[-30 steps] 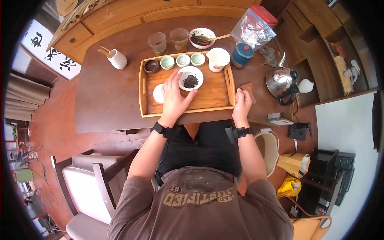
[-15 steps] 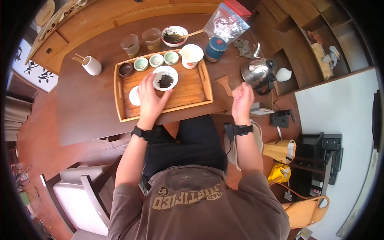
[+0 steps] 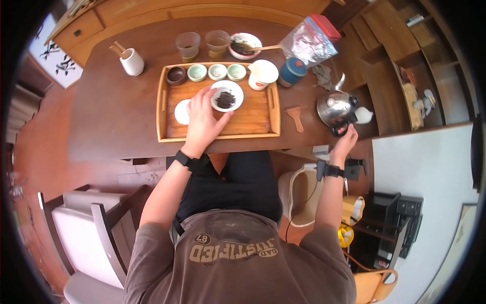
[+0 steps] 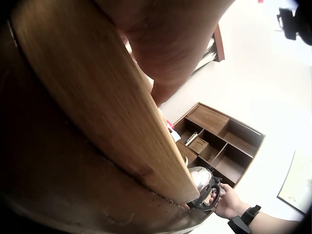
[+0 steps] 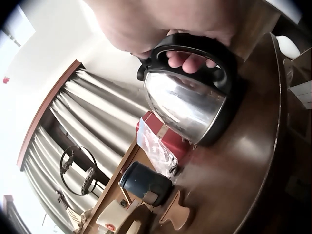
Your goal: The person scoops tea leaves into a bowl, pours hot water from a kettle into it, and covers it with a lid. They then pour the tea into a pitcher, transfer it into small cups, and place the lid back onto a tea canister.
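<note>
My right hand (image 3: 345, 142) grips the black handle of a steel kettle (image 3: 333, 107) at the table's right side. In the right wrist view, fingertips (image 5: 192, 63) curl through the handle over the kettle's steel body. My left hand (image 3: 203, 124) lies over the wooden tray (image 3: 248, 129), fingers and thumb spread loosely beside a white bowl (image 3: 218, 104) of dark tea leaves. Its fingertips are right at the bowl's left rim. A white lid (image 3: 181, 112) lies left of that hand, partly hidden by it.
Along the tray's back stand a dark cup (image 3: 176, 76), three pale green cups (image 3: 217, 71) and a white pitcher (image 3: 264, 78). A flat wooden piece (image 3: 294, 118) and a blue canister (image 3: 292, 73) lie between tray and kettle. Behind are two plastic cups (image 3: 188, 45) and a bowl (image 3: 251, 39).
My right hand has moved right, from beside the flat wooden piece to the kettle, and taken hold of its handle. The left hand stays by the white bowl.
</note>
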A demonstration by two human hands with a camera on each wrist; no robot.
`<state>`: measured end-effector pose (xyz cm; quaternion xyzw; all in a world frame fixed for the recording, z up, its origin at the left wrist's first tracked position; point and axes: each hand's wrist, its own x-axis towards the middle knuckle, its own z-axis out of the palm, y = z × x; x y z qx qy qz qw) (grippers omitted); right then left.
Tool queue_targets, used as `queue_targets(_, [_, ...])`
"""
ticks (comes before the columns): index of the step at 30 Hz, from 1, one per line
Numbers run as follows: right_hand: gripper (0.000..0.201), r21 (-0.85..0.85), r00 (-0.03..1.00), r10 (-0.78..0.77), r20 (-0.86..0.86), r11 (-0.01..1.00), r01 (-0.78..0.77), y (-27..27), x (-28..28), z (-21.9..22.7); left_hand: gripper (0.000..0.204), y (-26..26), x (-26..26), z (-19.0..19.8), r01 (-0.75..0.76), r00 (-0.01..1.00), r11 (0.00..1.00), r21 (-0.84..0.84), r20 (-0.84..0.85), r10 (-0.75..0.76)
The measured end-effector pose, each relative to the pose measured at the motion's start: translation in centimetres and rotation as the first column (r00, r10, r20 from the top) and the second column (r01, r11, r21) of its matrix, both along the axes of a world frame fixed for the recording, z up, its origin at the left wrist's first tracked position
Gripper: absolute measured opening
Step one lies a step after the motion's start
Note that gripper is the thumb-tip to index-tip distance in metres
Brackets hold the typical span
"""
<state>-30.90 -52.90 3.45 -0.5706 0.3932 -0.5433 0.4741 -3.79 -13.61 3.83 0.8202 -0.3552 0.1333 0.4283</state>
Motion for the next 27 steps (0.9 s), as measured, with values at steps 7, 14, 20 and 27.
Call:
queue_targets(7, [0.028, 0.199, 0.912, 0.393, -0.115, 0.909, -0.366, -0.4, -0.8, 2.5, 0.088, -0.4, 0.0, 0.3, -0.04, 0.999, 0.999, 0.014, 0.024, 0.04])
queue_targets(14, [0.02, 0.286, 0.922, 0.378, -0.084, 0.896, -0.341, 0.8, 0.4, 2.9, 0.095, 0.0, 0.1, 0.1, -0.002, 0.999, 0.999, 0.036, -0.04, 0.003])
queue_targets(20, [0.016, 0.22, 0.962, 0.273, -0.01, 0.939, -0.264, 3.5, -1.4, 3.4, 0.088, 0.2, -0.1, 0.4, -0.002, 0.997, 1.0, 0.028, -0.073, 0.004])
queue_targets(27, [0.008, 0.213, 0.864, 0.503, -0.021, 0.847, -0.488, 7.3, -4.6, 9.9, 0.085, 0.4, -0.2, 0.8, 0.026, 0.996, 0.999, 0.031, -0.09, -0.023])
